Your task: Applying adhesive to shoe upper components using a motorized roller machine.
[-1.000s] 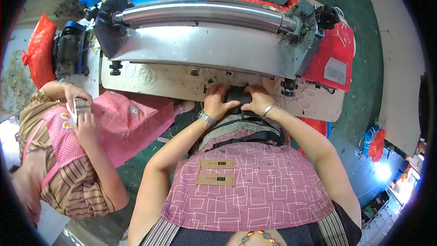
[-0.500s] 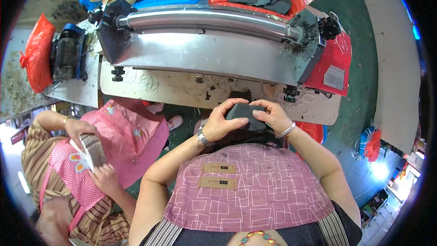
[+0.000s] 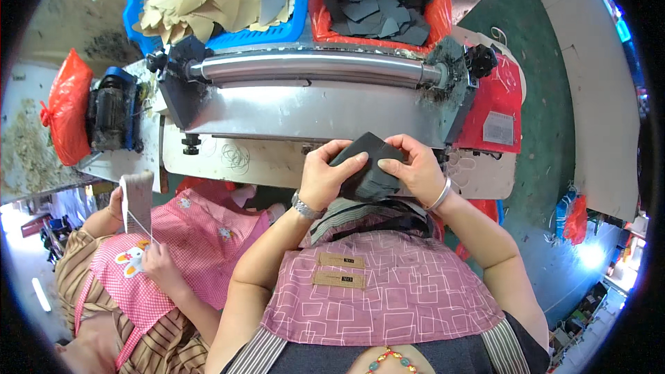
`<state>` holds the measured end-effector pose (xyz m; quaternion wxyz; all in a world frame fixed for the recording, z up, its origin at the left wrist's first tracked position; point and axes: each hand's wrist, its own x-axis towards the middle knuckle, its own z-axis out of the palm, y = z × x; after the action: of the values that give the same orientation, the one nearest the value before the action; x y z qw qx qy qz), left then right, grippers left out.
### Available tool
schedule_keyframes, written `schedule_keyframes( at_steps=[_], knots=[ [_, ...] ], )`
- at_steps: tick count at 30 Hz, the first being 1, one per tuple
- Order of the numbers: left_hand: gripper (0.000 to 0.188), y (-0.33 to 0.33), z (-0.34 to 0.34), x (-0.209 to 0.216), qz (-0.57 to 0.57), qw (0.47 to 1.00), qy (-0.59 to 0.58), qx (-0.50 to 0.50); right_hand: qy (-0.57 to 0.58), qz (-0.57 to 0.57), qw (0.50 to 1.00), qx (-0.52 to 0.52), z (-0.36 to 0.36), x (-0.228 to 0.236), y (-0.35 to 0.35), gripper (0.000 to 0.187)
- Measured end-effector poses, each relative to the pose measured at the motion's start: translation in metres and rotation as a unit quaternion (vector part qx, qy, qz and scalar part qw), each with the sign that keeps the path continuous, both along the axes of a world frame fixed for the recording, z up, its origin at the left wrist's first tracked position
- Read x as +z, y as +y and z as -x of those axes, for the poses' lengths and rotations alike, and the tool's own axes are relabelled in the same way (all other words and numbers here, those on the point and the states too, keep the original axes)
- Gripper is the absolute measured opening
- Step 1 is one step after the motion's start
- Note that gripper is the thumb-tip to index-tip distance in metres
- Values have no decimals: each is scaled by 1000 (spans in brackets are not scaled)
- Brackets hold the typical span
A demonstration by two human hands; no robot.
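Just past the pink apron [image 3: 409, 298], cloth printed with white squares, the left hand [image 3: 324, 176] and right hand [image 3: 417, 170] curl partway closed, thumbs on top, gripping opposite sides of a dark stack [image 3: 372, 179] of thin sheets. It is held up around the cream tabletop's [image 3: 270, 168] near edge, with room for sideways movement along that strip left of the left hand. Since half a second ago, more of the stack shows, one corner now pointing toward the smooth steel roller [image 3: 312, 65]. Farther off, a blue plastic basket [image 3: 301, 0] holds curved beige pieces.
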<state>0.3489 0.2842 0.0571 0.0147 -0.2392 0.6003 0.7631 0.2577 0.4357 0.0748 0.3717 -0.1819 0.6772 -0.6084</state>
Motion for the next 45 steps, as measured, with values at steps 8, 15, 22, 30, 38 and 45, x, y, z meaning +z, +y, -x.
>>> schedule_keyframes(
  at_steps=[8,15,22,30,38,45],
  knots=[
    [23,-14,12,10,3,997,43,71,-239,83,960,-122,13,-7,-19,15],
    [21,-27,17,-2,-203,976,8,80,519,-60,851,-49,22,-1,-21,12],
    [19,-33,14,-11,-225,968,15,111,198,-175,963,-57,34,-4,-27,10],
    [13,-34,18,-5,-277,955,-8,108,-10,-83,996,-15,38,2,-29,13],
    [10,-38,15,-7,-155,983,-6,103,-147,-35,969,-195,69,-15,-34,18],
    [9,-34,16,-12,-166,979,-11,115,32,-191,980,41,53,2,-30,15]
  ],
)
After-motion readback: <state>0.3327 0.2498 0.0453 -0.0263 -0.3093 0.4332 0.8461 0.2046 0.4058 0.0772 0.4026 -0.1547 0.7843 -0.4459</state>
